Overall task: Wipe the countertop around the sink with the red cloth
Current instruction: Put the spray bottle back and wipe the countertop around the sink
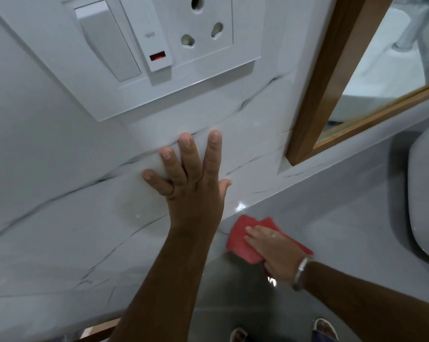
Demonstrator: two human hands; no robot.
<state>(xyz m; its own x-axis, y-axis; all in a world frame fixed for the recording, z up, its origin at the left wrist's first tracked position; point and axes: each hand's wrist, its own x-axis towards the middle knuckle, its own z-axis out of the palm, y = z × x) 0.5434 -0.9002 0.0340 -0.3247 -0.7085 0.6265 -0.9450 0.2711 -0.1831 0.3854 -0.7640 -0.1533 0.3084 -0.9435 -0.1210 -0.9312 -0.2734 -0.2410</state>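
Note:
The red cloth (pixel 244 239) lies flat on the grey countertop (pixel 319 218), close to where it meets the marbled wall. My right hand (pixel 274 248) presses down on the cloth with fingers stretched over it; a metal bracelet circles that wrist. My left hand (pixel 191 174) is spread flat against the wall tile above the counter, fingers apart, holding nothing. The white sink basin (pixel 425 193) sits at the right edge of the view, only partly visible.
A white switch and socket plate (pixel 134 50) is mounted on the wall above my left hand. A wood-framed mirror (pixel 332 77) hangs at the upper right, reflecting a tap. My sandalled feet (pixel 324 329) show below the counter's front edge.

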